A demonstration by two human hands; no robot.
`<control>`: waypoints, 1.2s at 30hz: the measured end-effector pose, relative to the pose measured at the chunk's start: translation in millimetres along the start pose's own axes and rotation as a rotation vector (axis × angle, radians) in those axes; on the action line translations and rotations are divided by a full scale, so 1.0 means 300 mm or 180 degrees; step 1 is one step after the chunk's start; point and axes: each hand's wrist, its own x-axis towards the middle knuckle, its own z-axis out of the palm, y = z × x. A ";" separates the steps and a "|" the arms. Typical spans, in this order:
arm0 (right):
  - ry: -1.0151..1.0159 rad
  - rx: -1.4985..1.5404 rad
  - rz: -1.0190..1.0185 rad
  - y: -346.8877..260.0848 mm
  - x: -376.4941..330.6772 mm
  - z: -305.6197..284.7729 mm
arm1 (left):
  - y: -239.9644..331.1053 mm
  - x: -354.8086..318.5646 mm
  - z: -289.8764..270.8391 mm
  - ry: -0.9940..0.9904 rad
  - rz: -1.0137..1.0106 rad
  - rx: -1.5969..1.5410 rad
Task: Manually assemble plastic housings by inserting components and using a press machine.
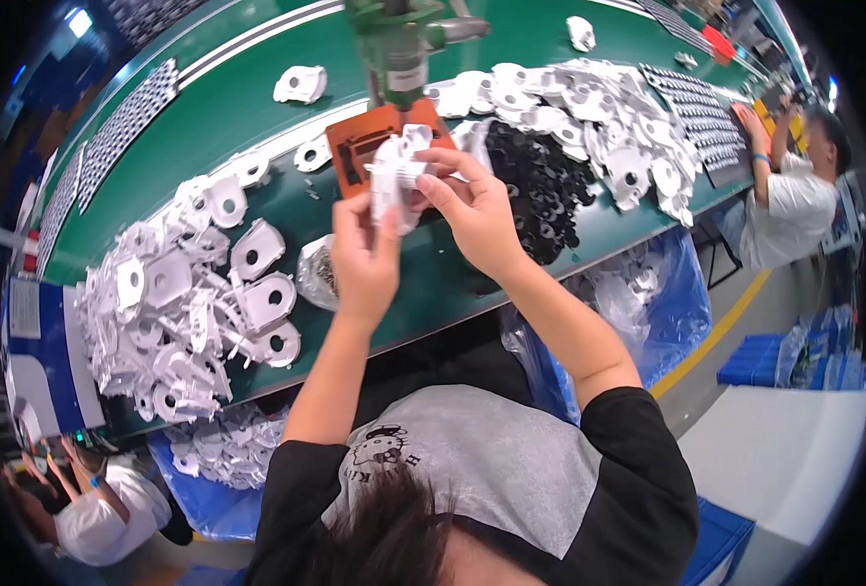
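Note:
Between my two hands is a white moulded plastic part (386,181), raised just in front of an orange fixture (347,146) and partly covering it. My left hand (366,264) closes round the part's lower left side, thumb on its near face. From the right, my right hand (474,210) pinches the part's edge with thumb and fingers; whether a smaller piece sits in that pinch cannot be made out. Over the fixture stands a green press head (399,59). A heap of small black plastic pieces (540,190) lies right of my right hand.
White plastic parts are heaped at left (174,293) and right (574,112) on the green bench. A clear bag of small pieces (317,273) sits by my left wrist. Blue-lined bins (682,303) stand below the front edge. Co-workers sit at far right (794,195) and lower left (110,508).

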 end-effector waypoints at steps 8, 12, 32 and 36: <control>0.1082 -0.4424 0.0205 -0.077 0.001 -0.576 | -0.086 0.279 -0.138 -0.0449 -0.0663 0.0930; 0.0816 -0.4569 0.0854 -0.008 -0.092 -0.807 | -0.131 0.378 -0.118 -0.0685 -0.0403 0.1592; -0.0386 -0.2945 -0.0065 -0.094 0.280 -0.370 | -0.229 0.281 -0.108 -0.0761 0.1213 0.3106; -0.0914 -0.2255 0.0364 0.096 0.425 -0.204 | -0.232 0.262 -0.113 -0.0887 0.1279 0.3464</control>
